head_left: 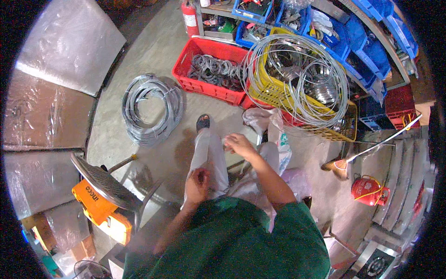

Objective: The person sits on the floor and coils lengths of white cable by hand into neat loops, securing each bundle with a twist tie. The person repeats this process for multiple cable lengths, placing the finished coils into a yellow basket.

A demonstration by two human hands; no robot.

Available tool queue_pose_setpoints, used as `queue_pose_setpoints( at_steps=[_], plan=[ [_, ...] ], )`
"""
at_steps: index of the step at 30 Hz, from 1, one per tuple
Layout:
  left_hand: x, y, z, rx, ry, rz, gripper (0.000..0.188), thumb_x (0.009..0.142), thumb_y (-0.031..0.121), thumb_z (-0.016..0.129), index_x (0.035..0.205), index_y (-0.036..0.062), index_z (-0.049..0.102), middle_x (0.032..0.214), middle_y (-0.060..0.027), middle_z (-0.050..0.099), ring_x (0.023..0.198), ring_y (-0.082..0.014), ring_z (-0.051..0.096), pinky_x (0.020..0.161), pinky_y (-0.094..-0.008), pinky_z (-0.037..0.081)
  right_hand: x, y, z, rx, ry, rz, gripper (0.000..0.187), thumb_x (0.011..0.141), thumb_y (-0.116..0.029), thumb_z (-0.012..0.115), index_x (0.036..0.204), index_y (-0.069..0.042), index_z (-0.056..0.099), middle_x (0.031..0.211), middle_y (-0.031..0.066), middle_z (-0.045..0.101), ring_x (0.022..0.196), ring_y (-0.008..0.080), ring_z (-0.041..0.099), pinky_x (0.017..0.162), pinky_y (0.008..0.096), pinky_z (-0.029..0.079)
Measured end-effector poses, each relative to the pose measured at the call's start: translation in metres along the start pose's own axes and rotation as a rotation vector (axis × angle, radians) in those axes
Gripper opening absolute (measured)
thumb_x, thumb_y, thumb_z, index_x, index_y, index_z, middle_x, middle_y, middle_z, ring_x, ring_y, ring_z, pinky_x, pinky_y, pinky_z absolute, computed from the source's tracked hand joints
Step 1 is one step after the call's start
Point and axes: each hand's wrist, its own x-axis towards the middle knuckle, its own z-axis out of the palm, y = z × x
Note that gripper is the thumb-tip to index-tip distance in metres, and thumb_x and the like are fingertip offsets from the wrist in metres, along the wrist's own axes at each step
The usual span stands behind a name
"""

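My left hand (198, 186) is curled closed above my left thigh, with its fingers in shadow. Over the gap between my knees, my right hand (239, 144) is bent inward, fingertips drawn together near the left knee. Whatever either hand may hold is too small or hidden to name. A coil of grey wire (175, 107) lies on the floor ahead and left of my feet. Farther ahead, a red crate (186, 78) holds several metal rings. To its right, loose loops of wire (343, 93) spill over a yellow crate (274, 86). A white sack (262, 118) leans beside my right leg.
Wrapped boxes (51, 109) line the left side, near a yellow tool case (95, 197) and a metal-framed chair (104, 181). Blue bins (334, 39) and a fire extinguisher (189, 21) stand at the back. A broom (341, 166) and a red gas cylinder (369, 190) are right.
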Motion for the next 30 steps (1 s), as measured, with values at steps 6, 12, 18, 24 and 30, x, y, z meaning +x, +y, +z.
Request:
queue_pose_setpoints(
  at_steps=[6, 12, 18, 24, 30],
  plan=[
    [0.015, 0.007, 0.012, 0.219, 0.058, 0.055, 0.02, 0.087, 0.026, 0.061, 0.095, 0.007, 0.062, 0.092, -0.0147, 0.063, 0.086, -0.0372, 0.061, 0.076, -0.0483, 0.048, -0.063, -0.088, -0.137, -0.608, 0.562, -0.231, 0.03, 0.095, -0.026, 0.061, 0.113, -0.002, 0.063, 0.092, 0.0045, 0.067, 0.076, 0.0121, 0.065, 0.062, 0.0272, 0.051],
    [0.024, 0.007, 0.018, 0.194, 0.09, 0.134, 0.018, 0.086, 0.024, 0.062, 0.093, 0.0077, 0.062, 0.085, -0.0154, 0.063, 0.08, -0.0391, 0.061, 0.068, -0.0495, 0.049, -0.113, -0.182, -0.223, -0.595, 0.773, -0.487, 0.028, 0.093, -0.024, 0.06, 0.106, 0.0, 0.067, 0.086, 0.0139, 0.069, 0.07, 0.0207, 0.065, 0.07, 0.0322, 0.052],
    [0.024, 0.018, 0.017, 0.228, 0.059, 0.024, 0.019, 0.085, 0.023, 0.062, 0.095, 0.0065, 0.064, 0.092, -0.018, 0.066, 0.087, -0.0391, 0.063, 0.076, -0.0473, 0.051, -0.097, -0.254, -0.298, -0.99, 1.139, -0.399, 0.029, 0.091, -0.029, 0.06, 0.097, -0.002, 0.069, 0.07, 0.0095, 0.065, 0.064, 0.0164, 0.061, 0.062, 0.0324, 0.049],
    [0.03, 0.037, 0.012, 0.27, -0.045, -0.108, 0.027, 0.088, 0.027, 0.06, 0.1, 0.003, 0.066, 0.095, -0.0202, 0.066, 0.089, -0.0384, 0.065, 0.078, -0.0462, 0.051, -0.063, -0.271, -0.361, -1.224, 1.358, -0.279, 0.034, 0.09, -0.035, 0.056, 0.104, -0.007, 0.068, 0.105, 0.025, 0.066, 0.093, 0.0416, 0.066, 0.086, 0.0483, 0.051],
    [0.044, 0.052, 0.017, 0.447, -0.126, -0.337, 0.035, 0.09, 0.033, 0.057, 0.106, 0.0034, 0.069, 0.091, -0.0215, 0.067, 0.088, -0.0398, 0.066, 0.077, -0.0478, 0.051, -0.039, -0.273, -0.386, -1.14, 1.245, 0.278, 0.047, 0.086, -0.04, 0.062, 0.113, -0.002, 0.064, 0.115, 0.0201, 0.065, 0.111, 0.0379, 0.06, 0.094, 0.0491, 0.049]
  ],
)
